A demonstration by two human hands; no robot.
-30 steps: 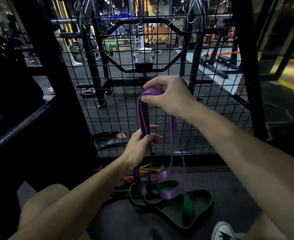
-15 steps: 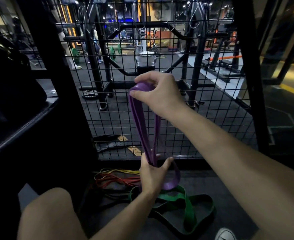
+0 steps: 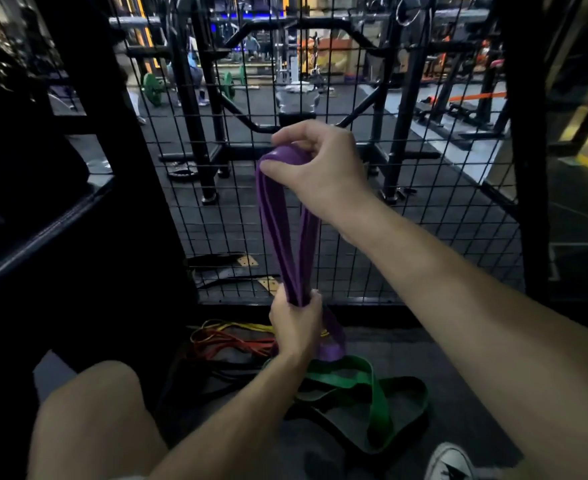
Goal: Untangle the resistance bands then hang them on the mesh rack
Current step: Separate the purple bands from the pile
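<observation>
Lower down the purple band my left hand had slid, gripping; right hand pinched its top; its tail, seemingly touching the green band, could snag.

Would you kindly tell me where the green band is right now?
The green band lies on the floor at the lower centre-right of the head view, below the left hand and the purple band.

Band stretched between right hand above, left hand below; mesh rack behind.
</observation>
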